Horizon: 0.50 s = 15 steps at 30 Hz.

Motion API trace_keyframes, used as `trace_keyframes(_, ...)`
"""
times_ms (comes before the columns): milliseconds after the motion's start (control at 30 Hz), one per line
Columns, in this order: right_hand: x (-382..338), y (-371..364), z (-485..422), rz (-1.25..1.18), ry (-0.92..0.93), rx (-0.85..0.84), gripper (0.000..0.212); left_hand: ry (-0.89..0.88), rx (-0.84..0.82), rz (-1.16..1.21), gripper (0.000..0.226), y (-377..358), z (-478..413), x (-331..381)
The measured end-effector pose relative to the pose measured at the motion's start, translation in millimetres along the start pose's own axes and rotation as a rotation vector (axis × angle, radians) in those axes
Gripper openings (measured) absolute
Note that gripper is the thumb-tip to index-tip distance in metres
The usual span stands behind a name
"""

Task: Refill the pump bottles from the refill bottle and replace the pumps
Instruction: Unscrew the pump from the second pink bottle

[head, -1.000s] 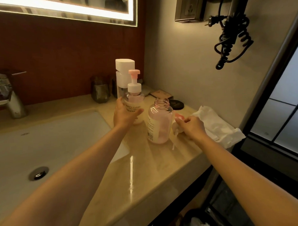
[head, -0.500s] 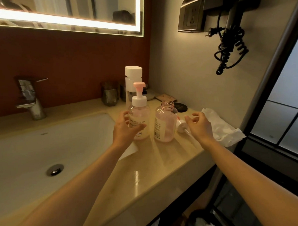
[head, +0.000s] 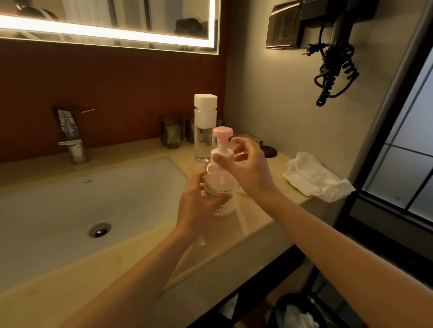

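A pale pump bottle (head: 221, 188) with a pink pump head (head: 223, 133) stands on the counter beside the sink. My left hand (head: 196, 205) grips its body from the left. Over the top, my right hand (head: 251, 168) has its thumb on the white pump collar and its fingers curled round the far side. The open pink bottle seen earlier is hidden behind my right hand and wrist. A tall clear bottle (head: 205, 130) with a white cap stands just behind.
The white sink basin (head: 64, 193) and chrome faucet (head: 71, 134) lie to the left. A crumpled tissue (head: 316, 177) rests at the counter's right end, with a dark disc (head: 269, 151) and glass tumblers (head: 171, 131) at the back. A coiled cord (head: 335, 69) hangs on the wall.
My right hand left the loose pump by the tissue and moved left onto the pump collar. My left hand tightened round the pump bottle's body.
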State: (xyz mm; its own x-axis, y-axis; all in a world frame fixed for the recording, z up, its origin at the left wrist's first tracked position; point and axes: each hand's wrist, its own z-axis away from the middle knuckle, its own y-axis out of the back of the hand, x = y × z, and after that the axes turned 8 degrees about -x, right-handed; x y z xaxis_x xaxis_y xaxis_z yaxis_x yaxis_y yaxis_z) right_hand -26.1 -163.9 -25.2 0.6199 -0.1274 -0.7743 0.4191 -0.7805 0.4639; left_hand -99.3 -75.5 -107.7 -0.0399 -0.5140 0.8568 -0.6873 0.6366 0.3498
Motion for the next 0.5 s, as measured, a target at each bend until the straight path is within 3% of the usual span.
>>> trace_keyframes(167,-2.5,-3.3,-3.8,0.043,0.011,0.020,0.050,0.017,-0.040,-0.016,0.065,2.8,3.5,1.6)
trace_keyframes(267,-1.2,-3.2,-5.1,-0.077,-0.032,-0.025,0.039,0.021,-0.028,-0.038,0.067,3.0,4.1,1.6)
trace_keyframes(367,-1.1,-2.2,-4.7,-0.252,-0.100,-0.072,0.044,0.032,0.003,-0.036,0.068,1.8,5.2,1.0)
trace_keyframes(500,-0.7,-8.8,-3.8,-0.127,-0.076,0.030,0.054,0.041,-0.004,-0.028,0.066,-0.1,6.7,2.0)
